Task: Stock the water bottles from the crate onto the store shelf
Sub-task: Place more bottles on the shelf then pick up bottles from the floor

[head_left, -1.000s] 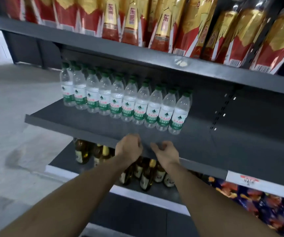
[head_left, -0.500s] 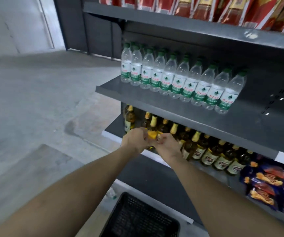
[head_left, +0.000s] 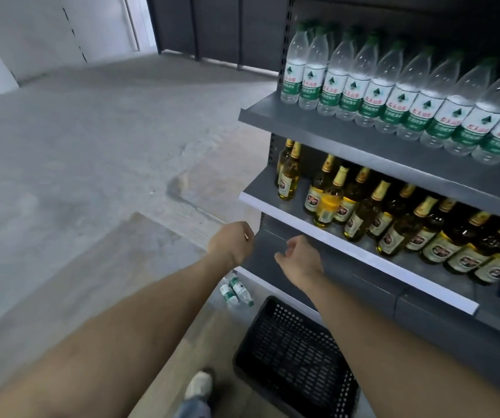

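While a full row of clear plastic water bottles with green caps and green-white labels (head_left: 405,95) already stands upright along the grey metal store shelf (head_left: 318,128), two more of the same bottles (head_left: 235,291) lie on their sides on the concrete floor, just beside the far corner of the black perforated plastic crate (head_left: 294,354). Crate looks empty, though its near end is cut off, so can't be sure. Both hands hold nothing. Left hand (head_left: 231,243) is loosely curled; right hand (head_left: 301,258) has its fingers relaxed and apart. Both hover above the floor bottles, in front of the shelf base.

Step in hand, my read: pick up the two strays. Take one per hand, round the body rather than the cap, since they lie touching and will roll. Stand them at the open right end of the row, labels forward. Shelf below carries yellow glass bottles with gold caps (head_left: 363,212); keep elbows off those when rising. Mind the white shoe (head_left: 198,386) near the crate.
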Demonstrator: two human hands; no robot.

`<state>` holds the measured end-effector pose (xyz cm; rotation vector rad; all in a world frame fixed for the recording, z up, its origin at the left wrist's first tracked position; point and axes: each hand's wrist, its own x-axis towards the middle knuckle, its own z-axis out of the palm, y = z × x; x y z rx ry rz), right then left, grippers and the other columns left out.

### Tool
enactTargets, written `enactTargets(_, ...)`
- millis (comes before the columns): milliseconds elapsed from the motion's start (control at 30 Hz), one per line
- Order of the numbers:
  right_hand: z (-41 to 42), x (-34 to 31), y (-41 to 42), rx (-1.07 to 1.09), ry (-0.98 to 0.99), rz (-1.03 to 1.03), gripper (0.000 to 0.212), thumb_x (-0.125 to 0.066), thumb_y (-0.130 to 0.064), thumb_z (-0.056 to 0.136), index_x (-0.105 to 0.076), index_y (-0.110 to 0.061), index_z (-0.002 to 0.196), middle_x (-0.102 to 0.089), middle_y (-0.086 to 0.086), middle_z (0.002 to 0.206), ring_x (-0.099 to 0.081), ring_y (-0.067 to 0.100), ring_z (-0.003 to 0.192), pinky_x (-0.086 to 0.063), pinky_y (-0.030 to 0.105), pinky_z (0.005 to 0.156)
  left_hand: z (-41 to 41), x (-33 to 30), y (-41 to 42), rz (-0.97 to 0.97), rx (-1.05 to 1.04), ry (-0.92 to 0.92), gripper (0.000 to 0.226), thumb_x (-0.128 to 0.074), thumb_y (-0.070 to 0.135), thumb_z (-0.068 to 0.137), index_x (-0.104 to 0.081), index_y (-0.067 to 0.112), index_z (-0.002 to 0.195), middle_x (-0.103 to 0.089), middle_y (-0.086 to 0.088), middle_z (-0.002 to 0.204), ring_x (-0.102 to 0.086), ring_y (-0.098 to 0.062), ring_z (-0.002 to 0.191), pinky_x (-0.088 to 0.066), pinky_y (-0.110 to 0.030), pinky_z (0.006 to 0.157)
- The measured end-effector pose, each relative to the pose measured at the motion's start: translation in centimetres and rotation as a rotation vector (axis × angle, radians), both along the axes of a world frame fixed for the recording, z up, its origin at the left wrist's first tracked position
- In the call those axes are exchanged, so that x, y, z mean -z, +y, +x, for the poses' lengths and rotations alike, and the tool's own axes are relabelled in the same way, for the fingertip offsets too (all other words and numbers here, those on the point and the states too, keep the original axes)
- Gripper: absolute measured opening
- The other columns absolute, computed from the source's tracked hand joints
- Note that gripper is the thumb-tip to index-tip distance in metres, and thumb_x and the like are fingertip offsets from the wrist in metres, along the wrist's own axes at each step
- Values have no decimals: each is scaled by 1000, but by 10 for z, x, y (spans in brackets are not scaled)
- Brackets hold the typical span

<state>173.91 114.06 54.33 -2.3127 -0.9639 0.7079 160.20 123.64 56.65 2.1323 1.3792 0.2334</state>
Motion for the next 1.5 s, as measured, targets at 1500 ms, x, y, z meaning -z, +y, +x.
enactTargets(1500, 40, 888, 341, -76, -38, -434, 60, -72, -32, 85, -44, -15, 135, -55, 9, 129, -55, 28, 115, -46, 40, 96, 69, 920, 297, -737, -617, 89, 79, -85, 55, 66, -30, 13, 105, -52, -4, 94, -60, -21, 82, -53, -34, 69)
